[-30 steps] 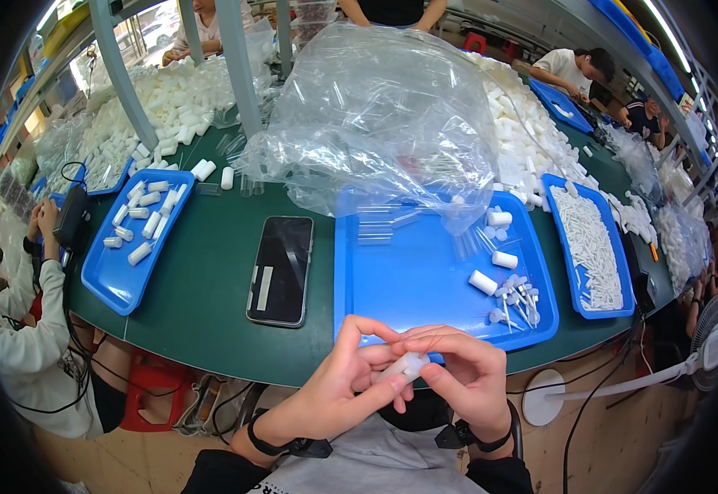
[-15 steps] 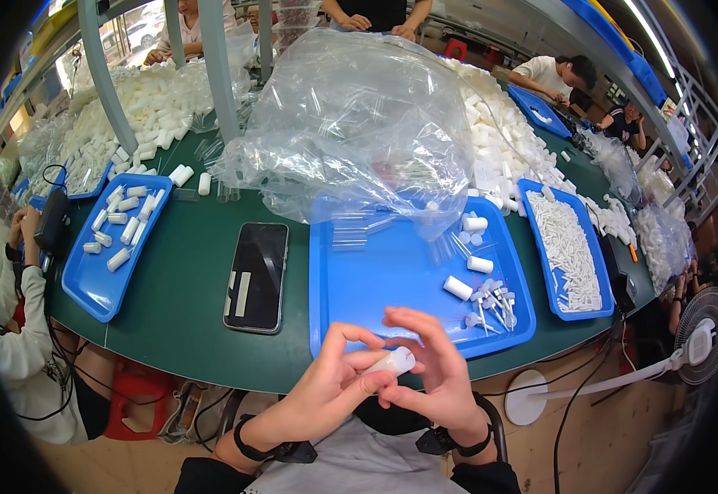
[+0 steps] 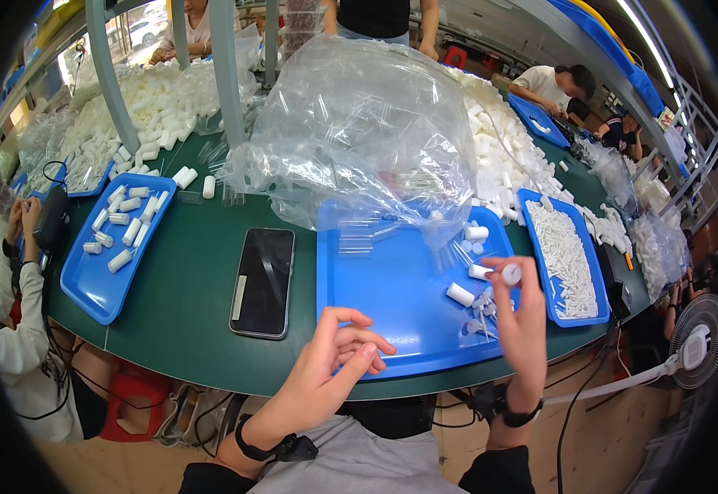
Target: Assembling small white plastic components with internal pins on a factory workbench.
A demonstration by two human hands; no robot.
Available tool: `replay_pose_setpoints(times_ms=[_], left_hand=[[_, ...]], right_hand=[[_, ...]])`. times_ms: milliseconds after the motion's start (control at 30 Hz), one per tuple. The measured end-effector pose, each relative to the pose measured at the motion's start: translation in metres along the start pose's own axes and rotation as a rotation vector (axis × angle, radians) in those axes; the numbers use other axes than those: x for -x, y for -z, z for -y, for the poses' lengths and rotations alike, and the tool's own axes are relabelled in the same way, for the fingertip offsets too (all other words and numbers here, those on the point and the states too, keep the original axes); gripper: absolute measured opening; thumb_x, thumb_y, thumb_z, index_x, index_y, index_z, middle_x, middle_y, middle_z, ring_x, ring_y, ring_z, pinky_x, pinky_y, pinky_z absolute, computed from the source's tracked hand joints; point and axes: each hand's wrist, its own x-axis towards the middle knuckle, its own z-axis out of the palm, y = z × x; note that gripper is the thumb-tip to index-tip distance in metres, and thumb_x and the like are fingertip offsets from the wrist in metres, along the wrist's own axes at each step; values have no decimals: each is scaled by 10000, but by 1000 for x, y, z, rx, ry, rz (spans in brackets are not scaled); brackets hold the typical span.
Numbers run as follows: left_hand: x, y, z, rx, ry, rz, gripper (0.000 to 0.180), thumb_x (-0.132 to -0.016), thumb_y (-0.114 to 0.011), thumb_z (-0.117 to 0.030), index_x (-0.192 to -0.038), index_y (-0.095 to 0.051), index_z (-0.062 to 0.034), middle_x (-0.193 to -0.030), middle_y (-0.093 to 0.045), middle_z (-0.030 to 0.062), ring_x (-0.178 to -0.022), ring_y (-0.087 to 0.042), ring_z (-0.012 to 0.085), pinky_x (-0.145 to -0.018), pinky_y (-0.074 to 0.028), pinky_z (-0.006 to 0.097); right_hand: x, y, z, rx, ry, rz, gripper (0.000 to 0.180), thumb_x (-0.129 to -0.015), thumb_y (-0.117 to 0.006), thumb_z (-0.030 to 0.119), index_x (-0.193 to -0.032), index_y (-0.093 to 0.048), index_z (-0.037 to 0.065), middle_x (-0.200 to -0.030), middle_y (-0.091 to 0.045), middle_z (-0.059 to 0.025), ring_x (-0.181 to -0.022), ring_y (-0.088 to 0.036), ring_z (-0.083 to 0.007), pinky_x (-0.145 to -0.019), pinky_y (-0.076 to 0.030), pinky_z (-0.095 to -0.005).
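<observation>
My right hand (image 3: 527, 325) is raised over the right side of a large blue tray (image 3: 383, 305). Between its thumb and fingers is a white cylindrical vial (image 3: 512, 274), seen end-on. My left hand (image 3: 338, 358) hovers at the tray's near left edge, holding nothing, its fingers loosely bent and apart from the thumb. Below and beside my right hand lie a white cylinder (image 3: 460, 295) and some white sticks with round caps (image 3: 481, 317), partly hidden by the hand. Clear tubes (image 3: 355, 244) rest in the tray's far left part.
A large clear plastic bag (image 3: 350, 123) overhangs the tray's far edge. To the left are a black phone (image 3: 262, 284) and a blue tray (image 3: 87, 284) with white cylinders. At right, another tray holds short white sticks (image 3: 567, 255). Co-workers sit around the table; a fan (image 3: 695, 342) stands right.
My hands have come apart. The right one has carried the white vial away to the right, over the tray; the left has let go of it and stayed near the tray's front edge.
</observation>
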Motion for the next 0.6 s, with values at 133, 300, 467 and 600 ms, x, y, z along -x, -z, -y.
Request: replay_pose_setpoints(times_ms=[133,300,467,600], left_hand=[[3,-3,-3,24,-35,-39,266,-968,-392,-81,-1197,-277,-9,-999,-604,204,-849,-594,194,-798,-482,321],[5,-1,-3,15,-38,-55,302,-962,-409,-88,-1218,-274,-1,-949,-612,176,-832,-588,182,-796,-480,317],[5,1,-4,-8,-30,-48,297,-956,-437,-72,-1212,-306,5,-944,-612,157,-836,-587,169,-795,-487,308],[4,-2,-7,-62,-6,-4,276,-939,-479,-39,-1189,-373,12,-952,-613,138,-850,-597,159,-805,-490,290]], right_hand=[[-40,23,-61,-55,-152,146,148,-932,-504,101,-1028,-463,-5,-1055,-637,-153,-857,-617,-226,-738,-476,-317],[-65,19,-104,12,-145,412,225,-923,-547,187,-1030,-472,5,-1045,-634,-141,-845,-587,-185,-743,-470,-314],[-69,21,-99,128,-201,472,235,-923,-555,205,-1025,-484,5,-966,-634,-138,-795,-566,-168,-742,-466,-309],[-53,28,-75,36,-109,294,194,-927,-543,172,-1022,-500,9,-934,-633,-134,-778,-569,-169,-737,-464,-297]])
